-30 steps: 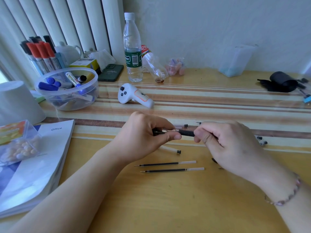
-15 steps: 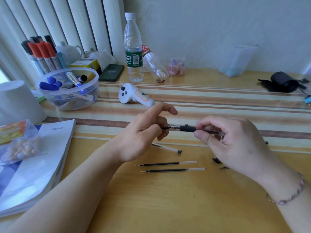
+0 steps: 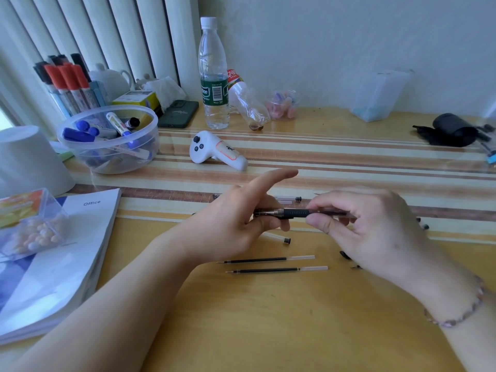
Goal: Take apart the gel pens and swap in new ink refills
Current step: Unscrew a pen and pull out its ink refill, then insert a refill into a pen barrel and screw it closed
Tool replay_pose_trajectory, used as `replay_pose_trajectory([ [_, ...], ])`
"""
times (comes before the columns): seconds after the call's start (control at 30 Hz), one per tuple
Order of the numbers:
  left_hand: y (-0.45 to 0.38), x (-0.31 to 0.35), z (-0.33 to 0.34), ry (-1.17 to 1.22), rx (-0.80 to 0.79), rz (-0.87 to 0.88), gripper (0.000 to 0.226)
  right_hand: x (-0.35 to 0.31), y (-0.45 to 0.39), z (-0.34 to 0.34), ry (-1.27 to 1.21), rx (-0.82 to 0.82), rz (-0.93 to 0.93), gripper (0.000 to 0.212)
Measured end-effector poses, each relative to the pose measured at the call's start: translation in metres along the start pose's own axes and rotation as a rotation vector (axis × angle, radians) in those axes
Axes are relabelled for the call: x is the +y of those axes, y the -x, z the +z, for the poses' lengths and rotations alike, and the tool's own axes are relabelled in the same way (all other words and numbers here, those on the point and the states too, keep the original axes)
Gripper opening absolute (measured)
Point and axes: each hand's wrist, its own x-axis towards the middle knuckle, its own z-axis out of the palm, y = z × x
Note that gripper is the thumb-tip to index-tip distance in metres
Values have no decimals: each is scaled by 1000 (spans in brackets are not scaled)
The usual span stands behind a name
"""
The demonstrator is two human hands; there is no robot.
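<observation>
Both hands hold one gel pen (image 3: 295,212) level above the table; it has a clear barrel and a black rubber grip. My left hand (image 3: 236,224) pinches its tip end, with the index finger stretched out straight. My right hand (image 3: 370,226) grips the barrel behind the black grip. Two black ink refills (image 3: 265,260) (image 3: 276,270) lie side by side on the wood in front of my hands. A clear empty barrel (image 3: 279,238) lies under my left hand, and another clear pen part (image 3: 290,199) lies just beyond the held pen.
A white controller (image 3: 217,151) lies behind my hands. At the left stand a clear bowl of markers (image 3: 107,140), an Office book (image 3: 53,259) and a candy box (image 3: 26,224). A water bottle (image 3: 213,76) stands at the back. Small black pen pieces (image 3: 345,255) lie near my right hand.
My left hand slid from gripping the pen's grip section to pinching only the tip end, and its index finger lifted straight. The right hand tilted up and moved slightly right with the barrel.
</observation>
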Motion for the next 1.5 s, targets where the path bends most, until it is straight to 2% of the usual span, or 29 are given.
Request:
replay_pose_trajectory([
  [0.3, -1, 0, 5, -16, 20, 97, 69, -2, 1, 3, -69, -22, 41, 30],
  [0.4, 0, -2, -9, 42, 27, 126, 68, -3, 0, 3, -40, -124, 36, 18],
  [0.47, 1, -10, -21, 86, 193, 91, 67, -7, 2, 7, -3, -224, 2, 18],
  [0.57, 0, -22, -28, -5, 492, -18, 40, -17, 7, 13, 13, -371, -44, 25],
  [0.63, -1, -25, -27, -95, 525, -31, 30, -22, 10, 16, 68, -452, -82, 31],
  [0.77, -1, -26, -23, -266, 438, -15, 24, -25, 12, 17, 152, -502, -106, 36],
  [1.0, 0, -25, -23, -300, 426, -38, 24, -23, 12, 15, 169, -486, -58, 43],
  [1.17, 0, -24, -22, -331, 401, -57, 26, -23, 10, 11, 189, -510, -72, 40],
  [1.33, -1, -26, -23, -357, 382, -60, 20, -16, 8, 8, 154, -483, -40, 22],
  [1.4, 0, -29, -27, -352, 279, -78, 14, -14, 6, 9, 125, -452, -28, 15],
  [1.5, 5, -32, -36, -293, -18, -133, 18, -9, 3, 6, 111, -416, 8, 7],
])
